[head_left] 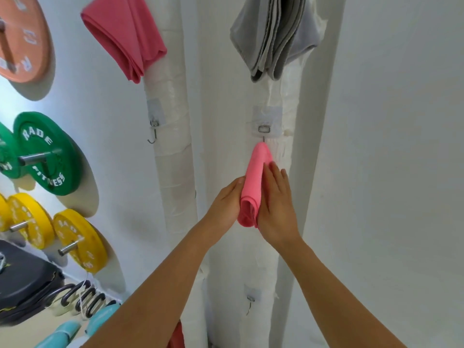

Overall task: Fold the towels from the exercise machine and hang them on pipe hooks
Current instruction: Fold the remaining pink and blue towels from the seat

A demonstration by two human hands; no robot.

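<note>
Two bare arms reach forward from the bottom edge. The left hand (227, 205) lies flat against the left side of a folded pink towel (253, 187), its fingers straight and close together. The right hand (276, 209) presses the right side of the same towel, also with straight fingers, slightly apart. Between the two palms the towel hangs upright from a metal hook (264, 133) on the right pipe (283, 247), about the middle of its height.

Two white wrapped pipes stand side by side against the wall. The left pipe (173, 172) carries one bare hook (153, 133) at about the same height. One more bare hook (250, 303) sits low on the right pipe, near the arms.

Higher up, two more folded towels hang: a second pink one (125, 36) at the top of the left pipe, and one grey towel (273, 38) at the top of the right pipe. So three towels are on the pipes in all.

At the left wall I count one orange plate (20, 38), two green plates (45, 154) and three yellow plates (77, 239) on pegs. Some dark coiled springs (80, 297) lie in the bottom left corner.
</note>
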